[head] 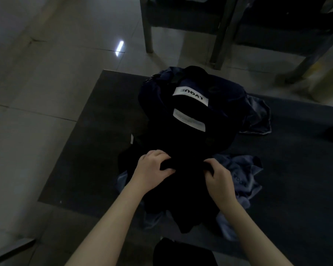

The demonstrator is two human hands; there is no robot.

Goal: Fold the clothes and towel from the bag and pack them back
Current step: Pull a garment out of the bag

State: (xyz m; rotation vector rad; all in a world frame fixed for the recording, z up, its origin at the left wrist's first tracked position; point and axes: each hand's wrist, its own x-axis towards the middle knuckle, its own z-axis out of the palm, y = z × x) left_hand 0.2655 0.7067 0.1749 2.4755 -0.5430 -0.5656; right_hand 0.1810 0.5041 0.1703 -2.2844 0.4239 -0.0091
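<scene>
A dark navy bag (192, 110) with two white labels lies on a dark mat (96, 150) on the floor. In front of it is a black garment (185, 191), bunched up. My left hand (152, 169) grips a fold of this black garment at its upper edge. My right hand (217, 177) pinches the same edge a little to the right. Crumpled blue-grey cloth (242, 175) lies under and to the right of the black garment. Another blue-grey piece (258, 116) sticks out from behind the bag on the right.
The mat lies on pale floor tiles (37, 93). Grey metal furniture legs (148, 31) stand beyond the bag at the top. A pale round container (323, 87) sits at the right. A black item (181, 254) lies at the bottom edge.
</scene>
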